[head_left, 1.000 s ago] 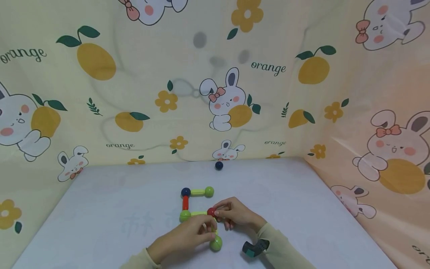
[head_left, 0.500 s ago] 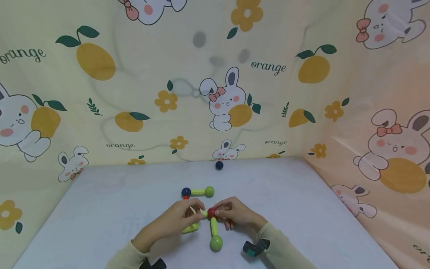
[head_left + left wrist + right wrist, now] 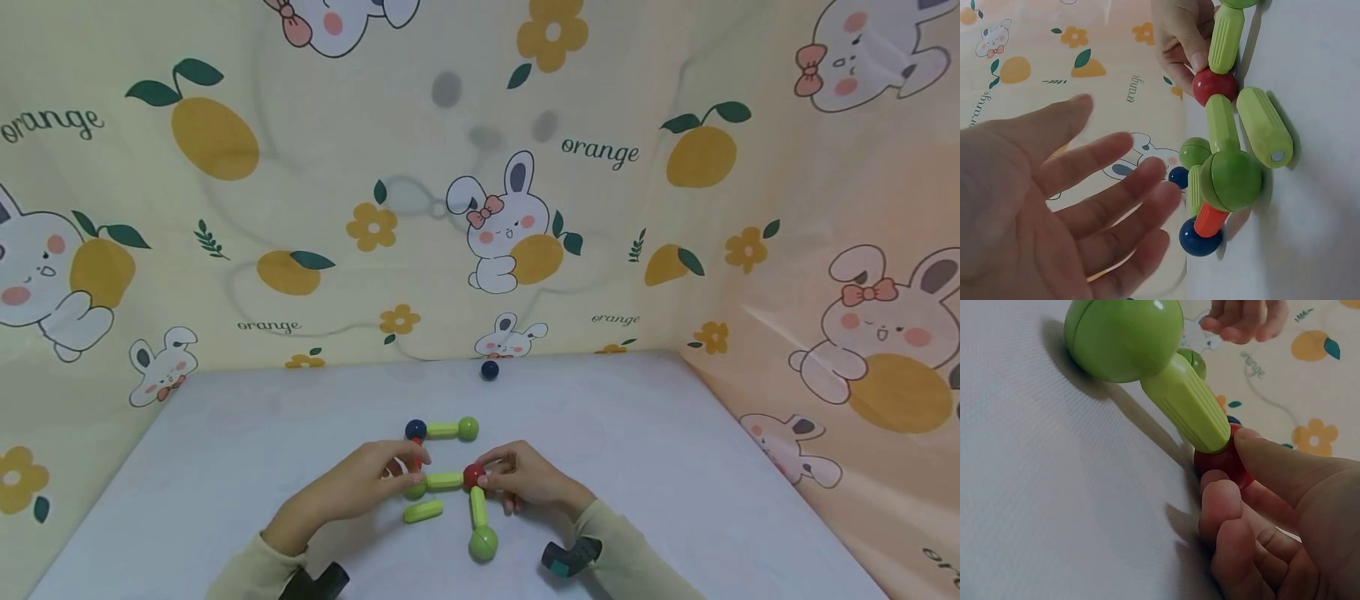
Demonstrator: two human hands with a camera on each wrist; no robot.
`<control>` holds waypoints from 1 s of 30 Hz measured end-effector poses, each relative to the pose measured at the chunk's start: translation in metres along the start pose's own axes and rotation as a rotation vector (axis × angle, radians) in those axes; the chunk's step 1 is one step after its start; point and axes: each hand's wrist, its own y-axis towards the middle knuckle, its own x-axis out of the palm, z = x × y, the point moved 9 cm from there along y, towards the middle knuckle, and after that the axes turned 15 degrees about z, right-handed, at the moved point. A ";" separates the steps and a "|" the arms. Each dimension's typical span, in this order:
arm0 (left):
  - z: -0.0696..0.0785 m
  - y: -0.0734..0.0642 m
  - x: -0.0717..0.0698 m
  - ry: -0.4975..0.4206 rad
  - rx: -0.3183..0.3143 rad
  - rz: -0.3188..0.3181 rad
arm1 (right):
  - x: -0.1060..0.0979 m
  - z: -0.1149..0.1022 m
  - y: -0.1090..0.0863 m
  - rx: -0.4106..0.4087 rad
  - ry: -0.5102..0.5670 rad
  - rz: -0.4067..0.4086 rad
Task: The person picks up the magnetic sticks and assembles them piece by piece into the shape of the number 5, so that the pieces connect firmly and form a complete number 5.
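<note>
A chain of balls and magnetic rods lies on the table. My right hand pinches its red ball between thumb and fingers. From that ball one yellow-green rod runs to the near green ball, another to the left green ball. Beyond it, a red rod links to a blue ball, then a yellow-green rod and the far green ball. My left hand has its fingers spread, holding nothing, beside the left green ball. A loose yellow-green rod lies in front.
A single dark blue ball sits at the back edge of the white table. Behind rises a patterned cloth backdrop, and its right side borders the table.
My left hand has moved left, from over the near rod to beside the left green ball, uncovering the red ball's rods and the loose rod. My right hand keeps its place on the red ball.
</note>
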 end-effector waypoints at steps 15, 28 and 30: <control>-0.007 -0.008 0.022 0.018 -0.059 -0.163 | 0.000 0.000 0.001 0.006 0.009 0.000; -0.009 -0.011 0.035 0.028 -0.092 -0.194 | -0.001 -0.003 0.000 -0.014 0.009 -0.023; -0.008 -0.011 0.039 0.020 -0.072 -0.197 | -0.001 -0.001 0.000 -0.006 0.011 -0.017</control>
